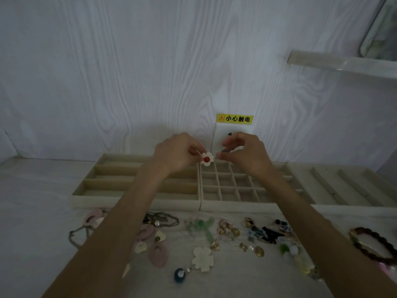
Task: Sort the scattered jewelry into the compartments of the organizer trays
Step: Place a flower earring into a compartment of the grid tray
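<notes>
— So where's the white flower earring with the red bead centre [207,159]?
— Pinched in the left hand [176,153], above the cream grid-compartment tray [240,187].
— And the right hand [245,154]?
— Fingertips pinched together, perhaps on its thin wire; too blurred to tell.

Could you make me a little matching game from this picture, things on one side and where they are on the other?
Things:
1. white flower with a red centre
2. brown bead bracelet
3. yellow warning sticker
4. blue round bead

Places:
A. on the wall behind the trays
B. table, far right
C. held up between both hands, over the trays
D. table, near edge, below the big white flower piece

Pairs: 1-C, 2-B, 3-A, 4-D
</notes>
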`<control>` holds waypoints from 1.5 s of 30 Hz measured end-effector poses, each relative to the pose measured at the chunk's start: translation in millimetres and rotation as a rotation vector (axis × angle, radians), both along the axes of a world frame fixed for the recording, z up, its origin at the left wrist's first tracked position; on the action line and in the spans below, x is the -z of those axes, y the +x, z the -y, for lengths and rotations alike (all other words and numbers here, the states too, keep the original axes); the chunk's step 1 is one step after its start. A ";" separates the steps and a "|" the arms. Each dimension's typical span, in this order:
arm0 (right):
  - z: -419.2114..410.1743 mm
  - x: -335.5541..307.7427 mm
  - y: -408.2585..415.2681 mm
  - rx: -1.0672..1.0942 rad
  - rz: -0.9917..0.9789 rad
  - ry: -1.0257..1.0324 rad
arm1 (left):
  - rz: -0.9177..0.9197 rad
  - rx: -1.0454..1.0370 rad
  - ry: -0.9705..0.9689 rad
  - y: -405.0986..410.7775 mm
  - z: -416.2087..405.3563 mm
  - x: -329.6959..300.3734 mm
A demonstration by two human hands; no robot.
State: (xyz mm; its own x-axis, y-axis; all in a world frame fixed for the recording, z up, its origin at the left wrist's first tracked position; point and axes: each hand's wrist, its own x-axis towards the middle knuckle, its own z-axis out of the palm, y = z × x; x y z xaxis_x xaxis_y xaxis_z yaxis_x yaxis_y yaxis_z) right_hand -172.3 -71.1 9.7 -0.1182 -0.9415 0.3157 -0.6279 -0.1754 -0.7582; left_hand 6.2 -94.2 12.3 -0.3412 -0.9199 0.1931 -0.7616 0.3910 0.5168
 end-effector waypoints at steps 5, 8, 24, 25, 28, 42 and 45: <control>6.8 11.0 5.0 -0.036 -0.057 -0.045 | -0.012 0.017 0.029 -6.0 1.3 14.3; 10.5 15.2 4.7 -0.047 -0.150 -0.036 | 0.019 -0.014 -0.020 -9.0 -1.2 13.3; 13.9 35.3 12.8 -0.063 -0.421 -0.093 | 0.252 -0.107 -0.158 -17.1 -3.6 16.5; 13.2 33.8 12.8 -0.056 -0.464 -0.099 | 0.251 -0.101 -0.149 -17.0 -3.5 16.1; 14.2 30.7 13.7 -0.051 -0.569 -0.085 | 0.268 -0.076 -0.104 -16.4 -2.1 16.2; 10.4 28.4 21.9 0.131 -0.461 0.002 | 0.073 -0.004 -0.048 -0.6 -19.9 -6.9; 5.9 24.4 24.3 0.125 -0.449 0.034 | 0.090 0.008 -0.081 5.1 -37.3 -18.8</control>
